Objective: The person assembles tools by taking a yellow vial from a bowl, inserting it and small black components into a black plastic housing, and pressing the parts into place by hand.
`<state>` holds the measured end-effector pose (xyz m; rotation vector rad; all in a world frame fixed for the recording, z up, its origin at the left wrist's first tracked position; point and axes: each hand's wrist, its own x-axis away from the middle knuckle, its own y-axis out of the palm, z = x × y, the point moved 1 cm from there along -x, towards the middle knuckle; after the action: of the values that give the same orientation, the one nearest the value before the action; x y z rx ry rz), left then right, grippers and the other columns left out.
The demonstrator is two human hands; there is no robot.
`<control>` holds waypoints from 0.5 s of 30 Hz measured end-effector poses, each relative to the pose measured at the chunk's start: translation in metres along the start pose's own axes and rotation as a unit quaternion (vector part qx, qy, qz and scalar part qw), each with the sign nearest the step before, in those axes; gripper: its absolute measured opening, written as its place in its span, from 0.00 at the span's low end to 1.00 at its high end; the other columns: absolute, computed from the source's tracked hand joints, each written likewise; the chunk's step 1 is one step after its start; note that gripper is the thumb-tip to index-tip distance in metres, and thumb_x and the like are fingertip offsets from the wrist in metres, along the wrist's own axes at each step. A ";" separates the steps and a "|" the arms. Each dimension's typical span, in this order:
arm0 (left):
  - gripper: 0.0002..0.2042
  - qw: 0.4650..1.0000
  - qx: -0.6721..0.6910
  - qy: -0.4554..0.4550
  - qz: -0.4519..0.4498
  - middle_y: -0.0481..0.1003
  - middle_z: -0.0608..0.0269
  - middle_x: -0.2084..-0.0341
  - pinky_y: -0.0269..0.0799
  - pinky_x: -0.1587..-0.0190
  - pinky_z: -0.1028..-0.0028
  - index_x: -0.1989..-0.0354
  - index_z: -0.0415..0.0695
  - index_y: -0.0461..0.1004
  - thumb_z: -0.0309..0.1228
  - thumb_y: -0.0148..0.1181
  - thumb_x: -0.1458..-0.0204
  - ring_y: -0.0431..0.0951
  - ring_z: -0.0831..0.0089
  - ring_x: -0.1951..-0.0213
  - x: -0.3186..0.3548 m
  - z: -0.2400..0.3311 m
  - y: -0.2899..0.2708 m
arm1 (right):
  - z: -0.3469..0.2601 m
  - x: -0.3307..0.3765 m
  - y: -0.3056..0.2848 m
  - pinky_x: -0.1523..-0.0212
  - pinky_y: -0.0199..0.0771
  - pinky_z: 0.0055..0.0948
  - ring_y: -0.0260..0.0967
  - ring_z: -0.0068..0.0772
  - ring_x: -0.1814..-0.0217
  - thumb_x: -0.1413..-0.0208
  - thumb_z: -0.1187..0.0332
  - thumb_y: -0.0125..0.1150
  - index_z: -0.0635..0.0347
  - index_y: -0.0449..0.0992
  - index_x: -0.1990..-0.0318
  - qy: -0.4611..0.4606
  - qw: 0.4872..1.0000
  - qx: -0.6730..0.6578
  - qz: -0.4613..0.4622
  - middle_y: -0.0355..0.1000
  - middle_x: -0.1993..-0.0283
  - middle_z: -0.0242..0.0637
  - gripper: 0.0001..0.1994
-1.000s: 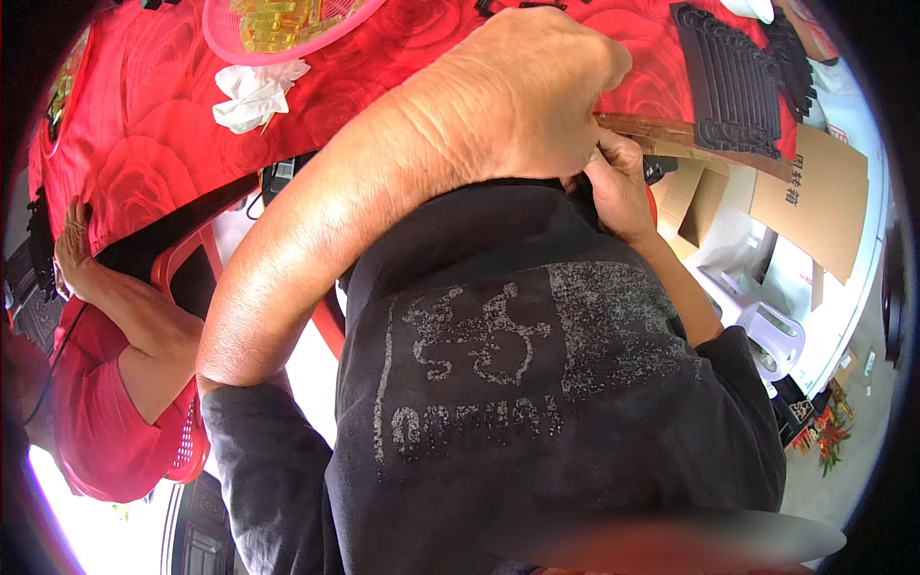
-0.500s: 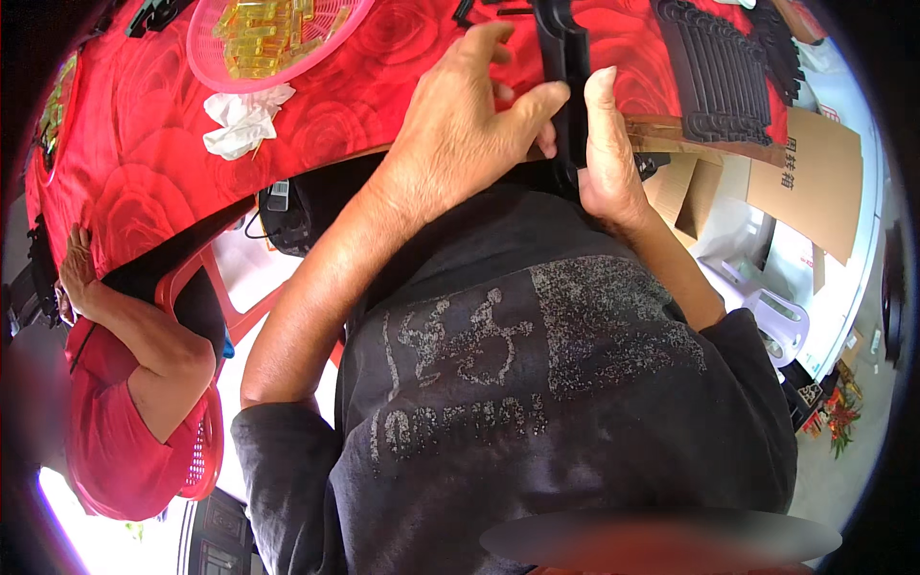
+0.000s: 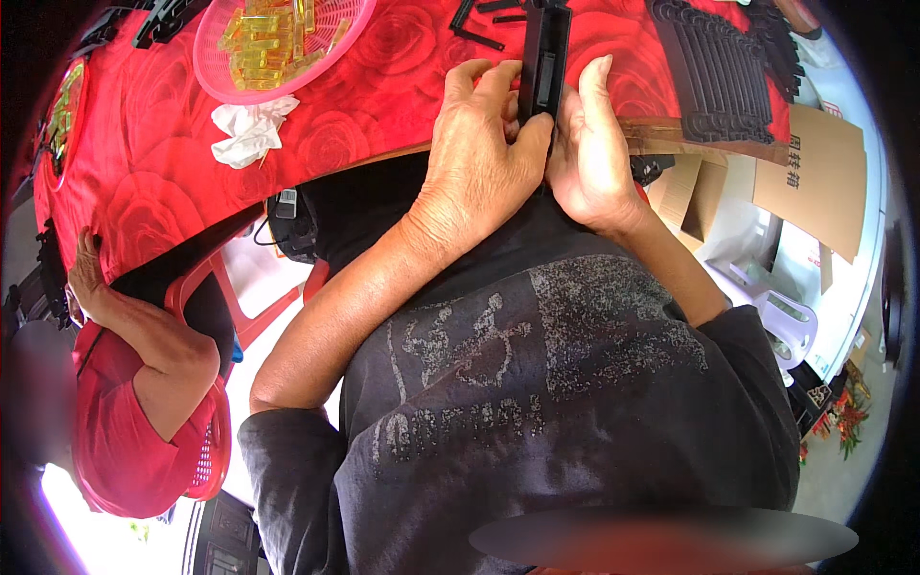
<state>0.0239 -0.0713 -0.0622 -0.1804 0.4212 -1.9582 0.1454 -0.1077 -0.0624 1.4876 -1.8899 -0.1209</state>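
Note:
A long black plastic bar stands upright at the edge of the red rose-patterned table. My left hand grips its lower end from the left, fingers curled against it. My right hand presses against the bar from the right, fingers straight up along it. Both forearms come up over my dark printed shirt. The bar's lower end is hidden between my hands.
A pink basket of yellow clear pieces and a crumpled white tissue lie to the left. A row of black parts lies at the right. Another person in red sits at left. Cardboard lies on the floor at right.
My view has tilted toward the table. My left hand, first covering the work close to the camera, has settled on the bar, which now stands upright between both hands.

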 end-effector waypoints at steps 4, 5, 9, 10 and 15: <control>0.20 0.999 -0.019 -0.047 -0.007 0.72 0.41 0.50 0.75 0.52 0.63 0.50 0.34 0.74 0.30 0.63 0.51 0.78 0.51 0.53 0.001 0.000 0.000 | 0.002 -0.001 0.002 0.51 0.72 0.29 0.69 0.26 0.58 0.36 0.31 0.29 0.61 0.70 0.47 -0.008 0.999 -0.033 -0.013 0.72 0.61 0.33 0.39; 0.19 0.999 -0.015 -0.043 -0.004 0.72 0.41 0.51 0.75 0.52 0.63 0.52 0.33 0.74 0.29 0.62 0.51 0.78 0.50 0.53 0.001 0.000 0.000 | 0.003 -0.002 0.003 0.51 0.72 0.29 0.69 0.26 0.58 0.36 0.31 0.29 0.61 0.70 0.47 -0.008 0.999 -0.033 -0.015 0.72 0.61 0.33 0.39; 0.17 0.999 -0.032 -0.020 0.008 0.73 0.42 0.51 0.75 0.53 0.64 0.54 0.31 0.74 0.28 0.61 0.51 0.79 0.50 0.55 -0.002 0.000 0.000 | 0.003 -0.002 0.006 0.50 0.72 0.30 0.69 0.27 0.58 0.34 0.34 0.31 0.61 0.69 0.44 -0.021 0.998 -0.054 -0.015 0.72 0.59 0.34 0.37; 0.17 1.000 -0.021 -0.010 0.004 0.73 0.42 0.51 0.75 0.53 0.64 0.54 0.31 0.74 0.29 0.61 0.52 0.79 0.52 0.55 -0.003 0.000 -0.001 | 0.003 -0.002 0.006 0.50 0.72 0.30 0.69 0.27 0.58 0.34 0.36 0.33 0.61 0.68 0.42 -0.025 0.998 -0.058 -0.019 0.72 0.57 0.34 0.35; 0.18 0.997 0.041 -0.043 -0.044 0.74 0.45 0.53 0.74 0.51 0.64 0.55 0.30 0.74 0.30 0.64 0.52 0.79 0.57 0.54 -0.010 0.002 -0.010 | 0.003 0.003 0.004 0.42 0.68 0.35 0.68 0.29 0.47 0.33 0.39 0.39 0.58 0.65 0.37 -0.023 0.998 -0.066 -0.008 0.71 0.47 0.36 0.33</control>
<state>0.0197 -0.0594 -0.0555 -0.2331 0.2793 -2.0430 0.1399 -0.1095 -0.0612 1.4208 -1.8683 -0.2844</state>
